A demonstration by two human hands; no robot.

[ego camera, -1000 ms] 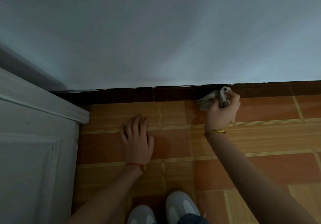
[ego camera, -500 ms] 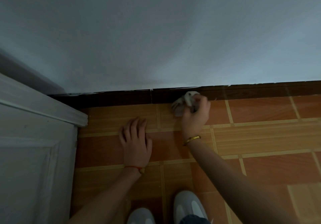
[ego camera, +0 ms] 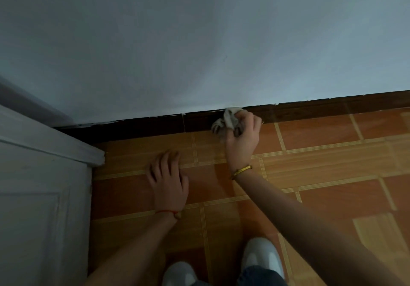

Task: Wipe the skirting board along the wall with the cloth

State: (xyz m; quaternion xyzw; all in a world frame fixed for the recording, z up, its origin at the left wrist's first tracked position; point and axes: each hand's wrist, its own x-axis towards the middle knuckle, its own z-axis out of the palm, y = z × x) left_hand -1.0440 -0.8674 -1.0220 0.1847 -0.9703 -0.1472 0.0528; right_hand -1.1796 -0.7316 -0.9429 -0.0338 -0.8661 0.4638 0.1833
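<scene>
The cloth was held bunched in the right hand against the skirting board. Dirt could be missed if it was pressed unevenly.

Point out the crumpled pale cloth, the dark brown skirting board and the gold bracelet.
Crumpled pale cloth (ego camera: 228, 118): head view, on the bunched fabric left of the fingers.
Dark brown skirting board (ego camera: 310, 110): head view, on its bare face right of the hand.
Gold bracelet (ego camera: 241, 171): head view, on the band across the right wrist.

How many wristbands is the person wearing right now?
2: a gold bangle on the right wrist near the cloth, a red string on the left wrist.
</scene>
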